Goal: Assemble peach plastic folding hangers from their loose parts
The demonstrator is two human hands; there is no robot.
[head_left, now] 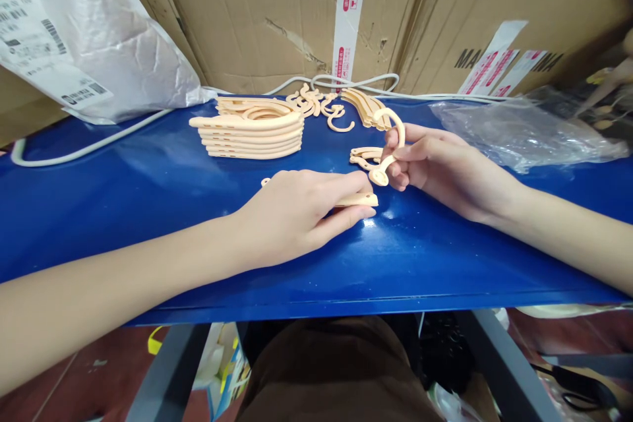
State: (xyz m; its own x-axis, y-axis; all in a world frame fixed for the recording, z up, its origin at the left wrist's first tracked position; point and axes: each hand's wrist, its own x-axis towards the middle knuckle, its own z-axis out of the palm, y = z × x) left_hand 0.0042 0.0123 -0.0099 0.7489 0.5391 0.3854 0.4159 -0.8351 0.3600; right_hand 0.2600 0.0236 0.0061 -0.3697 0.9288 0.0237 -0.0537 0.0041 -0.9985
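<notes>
Head camera view: at the middle of the frame the left hand (301, 211) lies over a peach hanger body (361, 200) on the blue table (148, 184), fingers on top and thumb beneath pinching its right end. Just right of it, the right hand (440, 168) grips a peach hook (393, 145) between thumb and fingers, the hook's base close above the hanger body's end. A stack of hanger bodies (252, 132) and loose hooks (321, 105) sit toward upper centre, a clear plastic bag (524, 132) at right.

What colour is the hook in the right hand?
Pale peach; the hook shows best in the head view.
</notes>
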